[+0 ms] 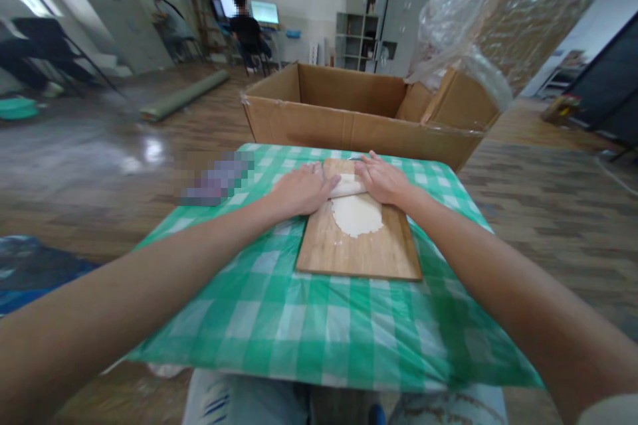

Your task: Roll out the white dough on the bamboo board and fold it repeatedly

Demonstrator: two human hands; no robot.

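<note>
A flat, pale sheet of dough (pixel 357 216) with a ragged edge lies on a wooden cutting board (pixel 359 259). Across the far part of the dough rests a light-coloured rolling pin (pixel 347 187). My left hand (pixel 305 188) is over the pin's left end, its thumb along the pin. On the right end lies my right hand (pixel 383 178), fingers pointing forward. Both palms bear down on the pin and hide its ends. Small white specks dot the board near the dough. Behind my right hand's fingertips, a thin dark item at the board's far edge is mostly hidden.
A green-and-white checked tablecloth (pixel 279 319) covers the table. Just beyond it stands a large open cardboard box (pixel 299 109), with a plastic-wrapped carton (pixel 538 13) at its right. A pixelated item (pixel 219 179) is at the table's left edge. A person (pixel 245 30) sits at monitors farther back.
</note>
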